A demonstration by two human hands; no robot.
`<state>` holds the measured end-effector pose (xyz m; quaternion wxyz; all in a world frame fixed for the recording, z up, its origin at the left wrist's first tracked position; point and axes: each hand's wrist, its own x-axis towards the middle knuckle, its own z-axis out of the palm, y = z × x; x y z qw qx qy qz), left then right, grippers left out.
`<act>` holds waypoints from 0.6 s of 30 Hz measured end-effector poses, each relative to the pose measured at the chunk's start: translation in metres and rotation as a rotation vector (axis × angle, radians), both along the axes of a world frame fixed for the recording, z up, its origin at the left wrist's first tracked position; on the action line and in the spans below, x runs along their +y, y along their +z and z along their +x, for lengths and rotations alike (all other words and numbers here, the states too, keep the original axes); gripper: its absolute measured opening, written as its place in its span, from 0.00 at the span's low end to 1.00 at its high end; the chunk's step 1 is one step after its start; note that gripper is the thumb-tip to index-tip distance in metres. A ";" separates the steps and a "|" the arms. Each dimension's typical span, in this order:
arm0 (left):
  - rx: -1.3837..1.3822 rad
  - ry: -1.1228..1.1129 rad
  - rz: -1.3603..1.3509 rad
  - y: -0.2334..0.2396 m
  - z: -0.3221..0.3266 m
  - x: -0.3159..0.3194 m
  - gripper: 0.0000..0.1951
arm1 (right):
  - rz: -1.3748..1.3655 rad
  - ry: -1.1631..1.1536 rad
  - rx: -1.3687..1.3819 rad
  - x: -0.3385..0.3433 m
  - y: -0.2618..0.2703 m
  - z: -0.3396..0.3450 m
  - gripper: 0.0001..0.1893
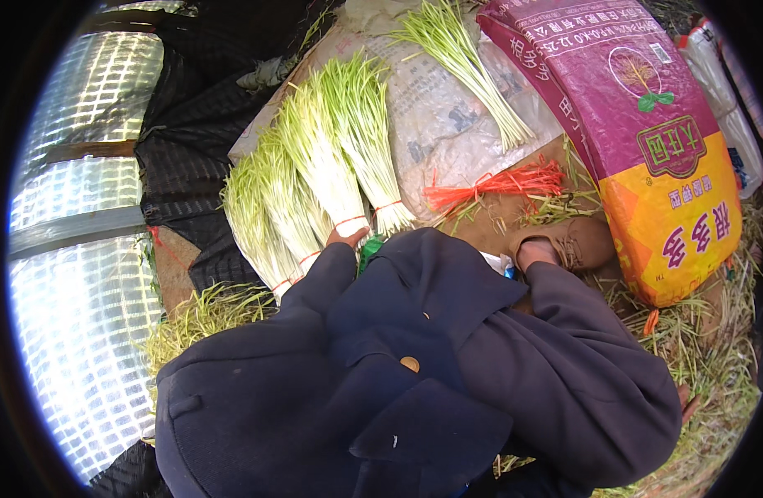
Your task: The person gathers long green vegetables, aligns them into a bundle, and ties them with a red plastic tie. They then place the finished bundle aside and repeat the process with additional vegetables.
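My left hand [350,238] grips the white base of a bundle of pale green shoots [322,155], just below its red tie. To its right lies another tied bundle [366,131]; more tied bundles [257,211] lean together on the left. Of my right hand [688,403], only a few fingers show beyond my bent knee, close to loose plant litter; the remainder is hidden. An untied bunch of shoots [465,71] lies farther off on a pale plastic sheet [431,118]. A bunch of red ties [496,185] rests in front of me.
A full purple and yellow printed sack [655,149] lies at the right, near my brown shoe [583,241]. Clear plastic bags [720,93] sit beyond it. Loose trimmings [711,348] cover the ground. Black cloth [194,131] and translucent gridded sheeting [82,324] border the left.
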<state>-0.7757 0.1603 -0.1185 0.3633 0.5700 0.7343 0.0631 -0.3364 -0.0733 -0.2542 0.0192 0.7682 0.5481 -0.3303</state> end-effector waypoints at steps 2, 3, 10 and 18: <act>0.006 0.003 0.021 -0.005 0.001 0.001 0.36 | 0.012 0.004 0.000 0.001 -0.001 0.000 0.19; 0.035 0.010 0.041 -0.006 0.001 0.000 0.35 | 0.017 0.009 0.002 0.002 -0.001 -0.001 0.19; -0.011 -0.014 0.055 -0.021 0.007 0.001 0.33 | 0.064 0.016 -0.003 -0.002 -0.004 0.001 0.19; -0.063 0.003 0.253 -0.059 -0.001 -0.005 0.35 | 0.079 -0.002 0.023 0.002 0.001 0.002 0.19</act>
